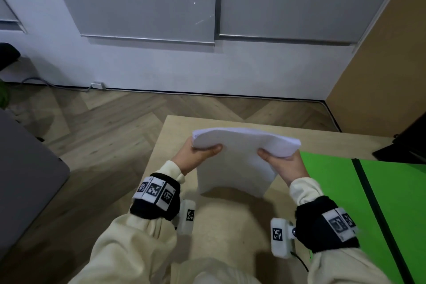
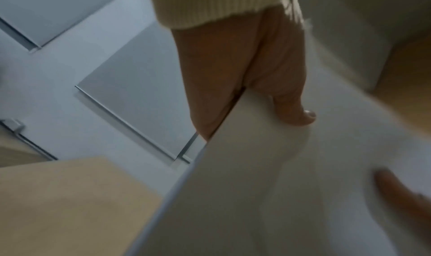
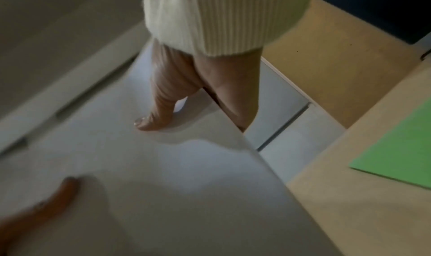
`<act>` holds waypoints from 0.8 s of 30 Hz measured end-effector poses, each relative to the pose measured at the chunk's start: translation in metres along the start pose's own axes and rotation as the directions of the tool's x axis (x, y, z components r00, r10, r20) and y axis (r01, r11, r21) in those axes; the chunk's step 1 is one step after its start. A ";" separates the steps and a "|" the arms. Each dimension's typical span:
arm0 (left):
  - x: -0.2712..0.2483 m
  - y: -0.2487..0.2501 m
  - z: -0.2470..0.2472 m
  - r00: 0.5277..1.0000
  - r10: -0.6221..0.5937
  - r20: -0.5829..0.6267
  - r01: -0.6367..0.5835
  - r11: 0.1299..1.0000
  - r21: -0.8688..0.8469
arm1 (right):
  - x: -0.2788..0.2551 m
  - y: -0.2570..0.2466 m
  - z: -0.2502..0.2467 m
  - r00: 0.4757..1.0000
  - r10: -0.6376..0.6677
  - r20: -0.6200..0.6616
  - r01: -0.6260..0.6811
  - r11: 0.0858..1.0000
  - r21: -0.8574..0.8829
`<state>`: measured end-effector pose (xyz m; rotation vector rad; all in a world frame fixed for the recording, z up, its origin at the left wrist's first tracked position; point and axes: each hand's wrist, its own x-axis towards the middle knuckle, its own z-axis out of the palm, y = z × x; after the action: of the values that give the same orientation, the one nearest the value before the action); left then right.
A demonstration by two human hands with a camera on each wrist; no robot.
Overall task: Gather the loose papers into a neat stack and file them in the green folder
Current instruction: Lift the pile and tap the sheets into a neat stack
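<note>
A stack of white papers [image 1: 239, 161] stands on its lower edge on the light wooden table [image 1: 175, 131], bowed over at the top. My left hand [image 1: 198, 154] grips its left side, thumb on the near face. My right hand [image 1: 283, 163] grips its right side the same way. The left wrist view shows the paper stack [image 2: 268, 195] with my left hand [image 2: 233, 94] pinching its edge, thumb in front. In the right wrist view my right hand [image 3: 198, 97] holds the papers [image 3: 163, 177] likewise. The green folder [image 1: 341, 186] lies open flat to the right; its corner [image 3: 401, 149] shows there too.
A dark object [image 1: 405, 145] sits at the table's far right corner. A grey surface [image 1: 25, 173] stands to the left over the wooden floor [image 1: 110, 122]. A tan panel [image 1: 380, 64] rises on the right. The table's left edge lies just beside my left wrist.
</note>
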<state>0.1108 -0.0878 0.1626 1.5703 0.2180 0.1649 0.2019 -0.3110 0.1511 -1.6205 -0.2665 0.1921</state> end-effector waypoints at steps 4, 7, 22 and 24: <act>0.006 -0.012 0.008 0.999 -0.041 -0.015 0.042 0.999 0.009 | 0.004 0.013 0.004 0.994 0.085 -0.071 -0.086 0.996 -0.007; 0.008 -0.015 0.010 0.997 -0.071 -0.036 0.071 0.997 -0.004 | 0.007 0.018 -0.003 0.984 0.123 -0.126 -0.123 0.992 0.013; -0.010 -0.019 0.050 0.958 -0.278 -0.068 0.259 0.944 -0.204 | 0.000 0.037 -0.060 0.951 0.266 0.155 -0.265 0.964 -0.026; -0.012 -0.023 0.056 0.947 -0.312 -0.078 0.281 0.921 -0.270 | -0.010 0.048 -0.069 0.905 0.364 0.223 -0.352 0.932 -0.090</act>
<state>0.1114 -0.1452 0.1394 1.2541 0.5080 0.0459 0.2146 -0.3829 0.1071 -1.6852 -0.1518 0.6695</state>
